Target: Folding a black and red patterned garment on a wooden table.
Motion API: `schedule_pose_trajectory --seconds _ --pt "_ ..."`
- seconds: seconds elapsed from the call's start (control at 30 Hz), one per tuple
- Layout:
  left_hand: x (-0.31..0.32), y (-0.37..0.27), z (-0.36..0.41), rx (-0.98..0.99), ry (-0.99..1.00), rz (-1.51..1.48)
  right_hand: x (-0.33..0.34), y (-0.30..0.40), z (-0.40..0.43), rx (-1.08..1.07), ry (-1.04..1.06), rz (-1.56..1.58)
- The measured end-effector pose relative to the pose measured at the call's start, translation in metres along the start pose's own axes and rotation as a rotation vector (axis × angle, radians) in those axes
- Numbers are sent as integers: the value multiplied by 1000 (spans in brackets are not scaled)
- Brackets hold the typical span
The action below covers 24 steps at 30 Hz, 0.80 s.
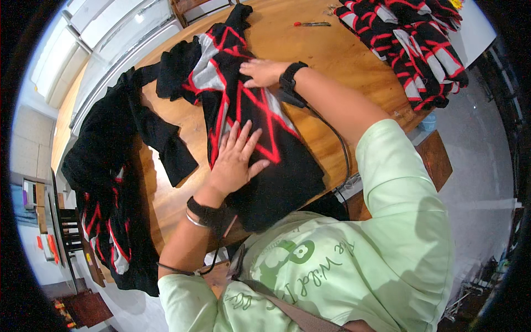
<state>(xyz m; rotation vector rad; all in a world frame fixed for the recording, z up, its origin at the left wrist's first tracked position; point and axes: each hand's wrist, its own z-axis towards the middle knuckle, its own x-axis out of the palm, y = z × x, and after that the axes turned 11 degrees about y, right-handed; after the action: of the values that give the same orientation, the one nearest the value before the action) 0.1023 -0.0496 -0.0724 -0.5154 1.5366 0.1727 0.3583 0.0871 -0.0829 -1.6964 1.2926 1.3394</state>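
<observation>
A black knit garment [286,182] with red lines and grey patches lies spread on the wooden table [319,62] in front of me. My left hand [237,159] rests flat on its middle, fingers apart and pointing away from me. Farther up, my right hand [261,72] lies palm down across the patterned part, near its right edge. Neither hand grips the cloth. Black wrist straps with cables sit on both wrists. The garment's near edge reaches my pale green shirt. At its far end a narrow black part, perhaps a sleeve, trails toward the table's back.
Another black garment [112,124] hangs over the table's left edge, its red and grey pattern drooping below. A pile of similar folded knitwear [415,50] sits at the far right edge. Small thread snips [312,24] with a red end lie at the back. Below right stands a brown stool [433,159].
</observation>
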Motion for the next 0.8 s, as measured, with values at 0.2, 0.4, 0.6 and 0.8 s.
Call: schedule_pose_trajectory --seconds 0.2,0.4,0.6,0.8 --pt "6 -30 -20 12 48 17 0 -17 28 89 -23 30" --pt "-12 -62 -50 16 83 -145 -2 -18 21 57 -128 40" --pt "-6 -62 -66 -50 -96 -247 -31 17 -90 -260 -326 286" --pt "-1 -64 -72 -93 -196 -329 4 75 -231 -311 -80 336"
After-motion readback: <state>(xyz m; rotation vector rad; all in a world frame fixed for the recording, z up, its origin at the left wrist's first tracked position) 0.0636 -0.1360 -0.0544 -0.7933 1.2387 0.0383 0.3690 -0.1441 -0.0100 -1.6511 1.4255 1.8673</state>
